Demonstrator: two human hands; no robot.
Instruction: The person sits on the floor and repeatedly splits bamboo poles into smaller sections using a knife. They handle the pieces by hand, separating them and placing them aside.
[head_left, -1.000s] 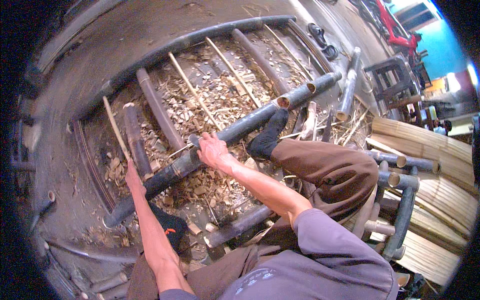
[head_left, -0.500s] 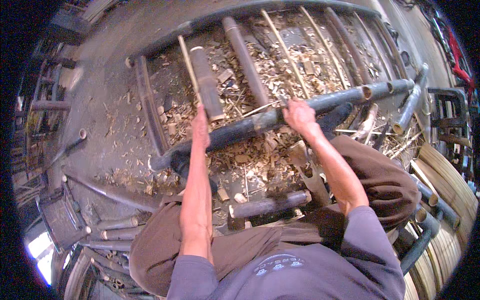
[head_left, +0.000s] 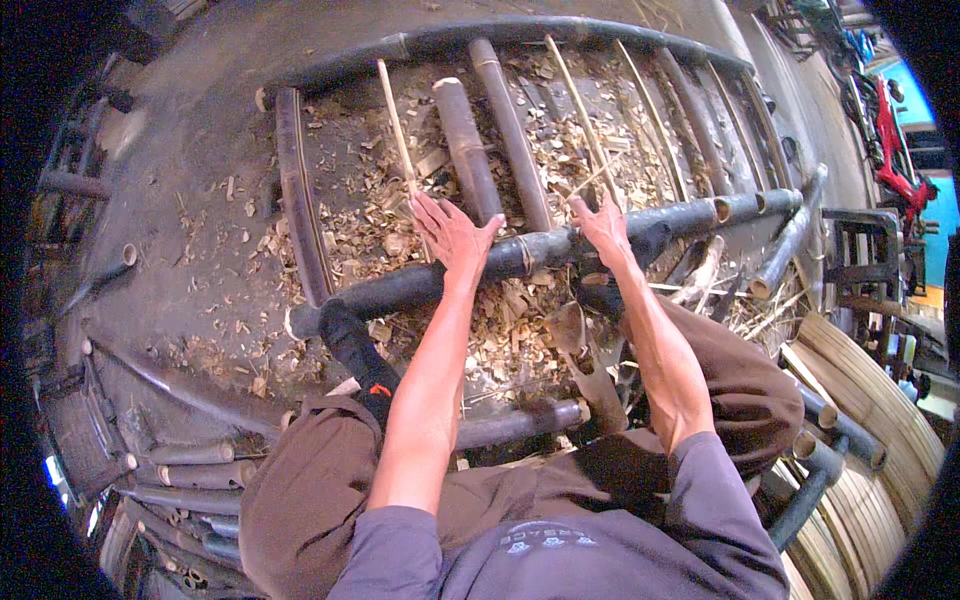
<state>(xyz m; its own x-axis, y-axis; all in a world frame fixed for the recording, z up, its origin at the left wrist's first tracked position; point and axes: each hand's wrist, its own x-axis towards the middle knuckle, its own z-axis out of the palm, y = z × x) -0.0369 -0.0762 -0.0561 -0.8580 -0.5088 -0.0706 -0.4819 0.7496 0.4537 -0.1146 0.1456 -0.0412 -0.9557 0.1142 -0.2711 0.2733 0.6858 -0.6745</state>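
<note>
A dark bamboo frame lies across the floor in front of me, its near pole (head_left: 395, 293) passing under both hands. My left hand (head_left: 458, 240) is open with fingers and thumb spread, at the near end of a thin pale bamboo strip (head_left: 397, 125). Beside its thumb stands a thick, short bamboo piece (head_left: 465, 140) inside the frame. My right hand (head_left: 604, 233) is closed just above the near pole, by a thin light sliver (head_left: 597, 175) and a narrow dark thing; what it grips I cannot make out. Another thin strip (head_left: 572, 90) ends close to it.
Bamboo chips (head_left: 515, 325) litter the floor under and around the frame. A loose bamboo length (head_left: 520, 422) lies near my legs. Bundled split bamboo (head_left: 870, 400) curves at the right. Cut poles (head_left: 190, 475) are piled at lower left, and a dark chair-like frame (head_left: 862, 250) stands at right.
My left hand has moved right, and its fingers have spread. My right hand stays by the near pole, turned slightly. The whole view has shifted a little.
</note>
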